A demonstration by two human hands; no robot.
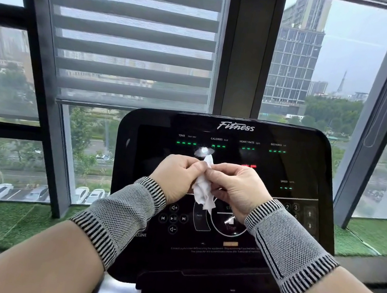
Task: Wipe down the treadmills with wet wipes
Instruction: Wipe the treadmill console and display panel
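Both forearms, in grey knit sleeves with striped cuffs, reach forward from the bottom of the view and meet over the treadmill console (211, 248). Left hand (177, 176) and right hand (236, 191) each pinch the white wet wipe (202, 193) between thumb and fingertips, so both grips are clamped on it. The wipe is bunched and twisted into a rope, its top poking up between the hands and its tail hanging down in front of the control panel, apart from the black surface as far as one can tell.

The step in hand looks like readying the wipe, and the work itself has not yet begun on this console. To do it well, the hands should draw apart and tease the twist open until a flat, damp face shows, then fold it into a pad that sits under the fingers. A bunched wipe would only smear. The display (227, 149) is lit with green dashes, so a light pass suits the button area (173, 218), lest a key be pressed. A glare spot (204, 151) on the glossy panel may hide smudges; wiping in overlapping strokes from the top edge downward would cover it.
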